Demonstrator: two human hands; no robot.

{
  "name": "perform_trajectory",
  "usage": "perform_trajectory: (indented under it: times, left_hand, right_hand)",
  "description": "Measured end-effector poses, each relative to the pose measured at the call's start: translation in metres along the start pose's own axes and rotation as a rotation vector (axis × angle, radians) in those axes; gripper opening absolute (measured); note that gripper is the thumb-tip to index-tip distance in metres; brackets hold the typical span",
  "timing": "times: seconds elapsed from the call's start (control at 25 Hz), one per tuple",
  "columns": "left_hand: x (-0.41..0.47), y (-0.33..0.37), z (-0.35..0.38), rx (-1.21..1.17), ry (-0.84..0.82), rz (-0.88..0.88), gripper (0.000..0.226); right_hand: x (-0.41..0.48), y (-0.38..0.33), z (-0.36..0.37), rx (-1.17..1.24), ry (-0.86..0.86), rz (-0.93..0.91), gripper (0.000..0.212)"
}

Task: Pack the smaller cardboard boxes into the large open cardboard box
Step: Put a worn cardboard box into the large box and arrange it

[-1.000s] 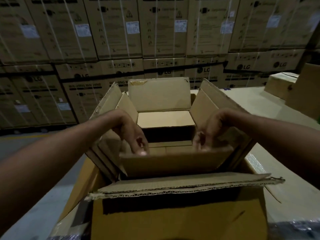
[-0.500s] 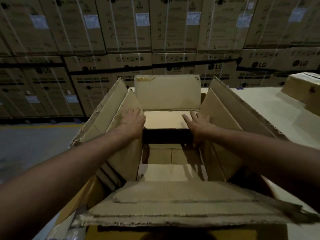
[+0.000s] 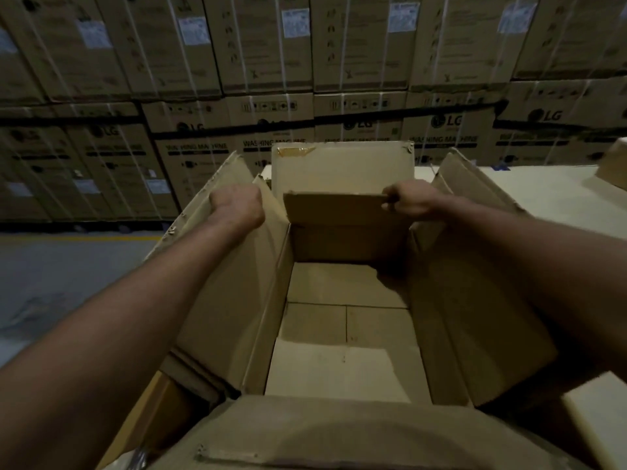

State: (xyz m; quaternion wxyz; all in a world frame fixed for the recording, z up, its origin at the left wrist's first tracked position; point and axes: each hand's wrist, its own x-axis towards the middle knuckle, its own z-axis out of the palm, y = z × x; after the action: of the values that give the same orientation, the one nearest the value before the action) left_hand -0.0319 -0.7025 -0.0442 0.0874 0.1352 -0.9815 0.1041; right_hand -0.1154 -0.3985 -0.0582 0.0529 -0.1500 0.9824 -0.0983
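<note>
Both hands are closed on cardboard: the right hand (image 3: 405, 205) pinches the far corner of a flap (image 3: 336, 206) on the small box (image 3: 346, 320), fingers curled over its edge, and the left hand (image 3: 237, 206) is fisted at the far left side, though I can't tell exactly what it grips. The small box already sits down inside the big box (image 3: 342, 164), open and looking empty. So progress-wise I'd say one box is nested, its flaps aren't folded, and at least one more box (image 3: 614, 162) waits on the table (image 3: 543, 195) far right.
</note>
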Motion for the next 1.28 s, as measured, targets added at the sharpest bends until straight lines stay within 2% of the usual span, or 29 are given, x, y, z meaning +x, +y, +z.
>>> perform_trajectory:
  times: [0.16,0.24,0.32,0.36,0.44,0.48,0.6,0.76,0.88,1.0,1.12,1.28]
  left_hand:
    - [0.009,-0.007,-0.019,0.017,-0.167,0.038,0.015]
    - [0.013,-0.002,-0.019,0.156,-0.201,0.02,0.019]
    - [0.022,0.013,-0.008,0.356,-0.093,0.068,0.042]
    - [0.031,0.024,0.002,0.396,-0.047,0.158,0.06]
    - [0.044,0.039,0.03,0.413,-0.084,0.315,0.088]
    - [0.051,0.044,0.042,0.44,-0.106,0.337,0.091]
    - [0.073,0.043,0.068,0.507,0.004,0.384,0.069]
    - [0.078,0.046,0.081,0.426,-0.065,0.509,0.052]
    - [0.082,0.051,0.065,0.483,-0.079,0.464,0.047]
    - [0.086,0.052,0.064,0.559,-0.27,0.382,0.054]
    - [0.084,0.054,0.099,0.567,-0.256,0.485,0.062]
    - [0.088,0.05,0.117,0.348,-0.199,0.483,0.076]
  right_hand:
    - [0.029,0.008,-0.03,0.123,-0.045,-0.003,0.039]
    - [0.05,0.012,-0.028,0.097,-0.039,0.025,0.045]
    - [0.074,0.017,-0.013,-0.04,0.171,0.09,0.05]
    - [0.083,0.018,-0.002,-0.166,0.313,0.14,0.053]
    - [0.094,0.019,0.026,-0.408,0.447,0.209,0.065]
    - [0.097,0.018,0.038,-0.458,0.471,0.209,0.059]
    - [0.091,0.018,0.063,-0.353,0.437,0.305,0.031]
    - [0.064,0.037,0.093,-0.489,0.441,0.325,0.012]
    - [0.055,0.038,0.085,-0.47,0.395,0.193,0.013]
    - [0.054,0.028,0.086,-0.391,0.224,0.079,0.03]
    - [0.058,0.028,0.104,-0.495,0.228,0.087,0.039]
    - [0.057,0.028,0.104,-0.491,0.224,0.097,0.043]
